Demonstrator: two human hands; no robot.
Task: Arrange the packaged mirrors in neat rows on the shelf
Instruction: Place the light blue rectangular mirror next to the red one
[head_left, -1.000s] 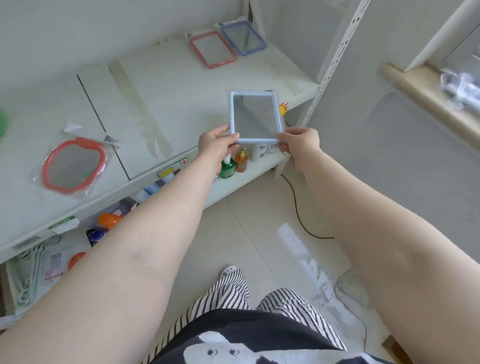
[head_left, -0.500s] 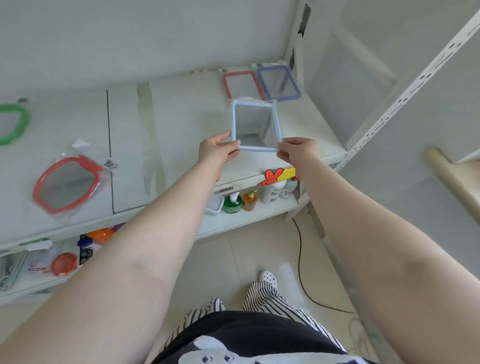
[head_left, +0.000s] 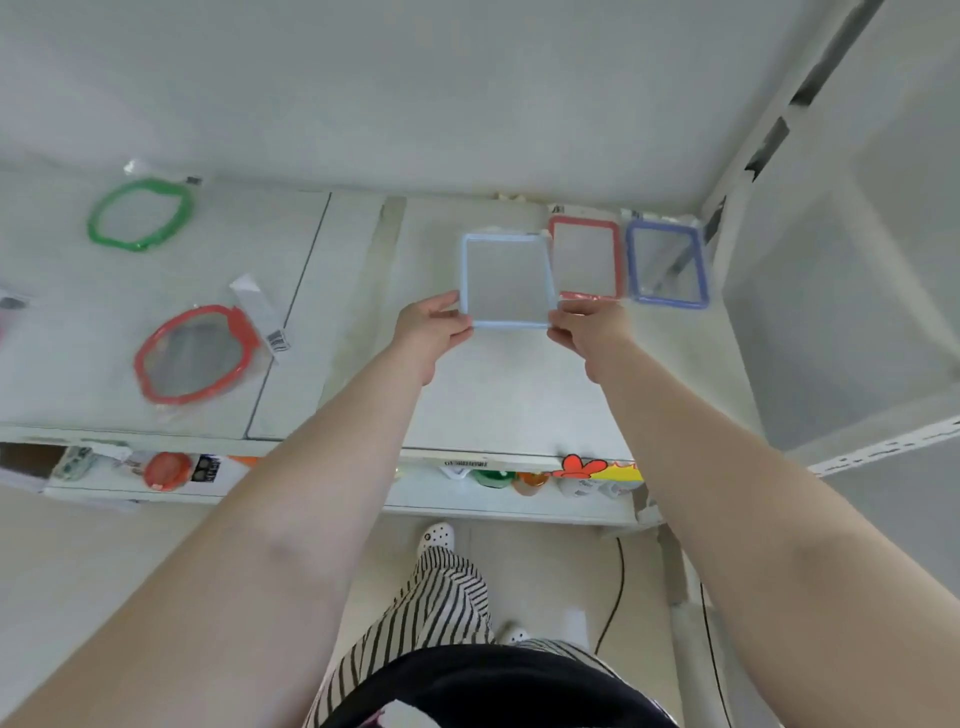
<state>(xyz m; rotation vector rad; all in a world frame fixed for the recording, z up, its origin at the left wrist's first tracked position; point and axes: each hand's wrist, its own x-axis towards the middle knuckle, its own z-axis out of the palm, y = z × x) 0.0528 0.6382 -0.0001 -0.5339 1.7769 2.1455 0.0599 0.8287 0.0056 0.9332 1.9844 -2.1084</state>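
Placing the light-blue rectangular framed mirror (head_left: 506, 283) at the left end of the back-right row.

We are holding the mirror by its near short edge: the left hand (head_left: 431, 327) is pinching the near-left corner, the right hand (head_left: 587, 327) the near-right corner, fingers closed on the frame. The mirror is extending away from both hands, its long axis pointing toward the back edge of the white shelf (head_left: 498, 405); both hands are equally near. Its right long edge is lying just beside the red rectangular framed mirror (head_left: 586, 258), which is lying left of the dark-blue rectangular framed mirror (head_left: 667, 262) in the back-right corner. We cannot tell whether it is resting on the shelf. Bare surface is remaining to its left; we are judging that lowering and squaring it completes the placement. The red (head_left: 195, 353) and green (head_left: 140, 214) rounded bagged mirrors are lying well apart toward the left end.
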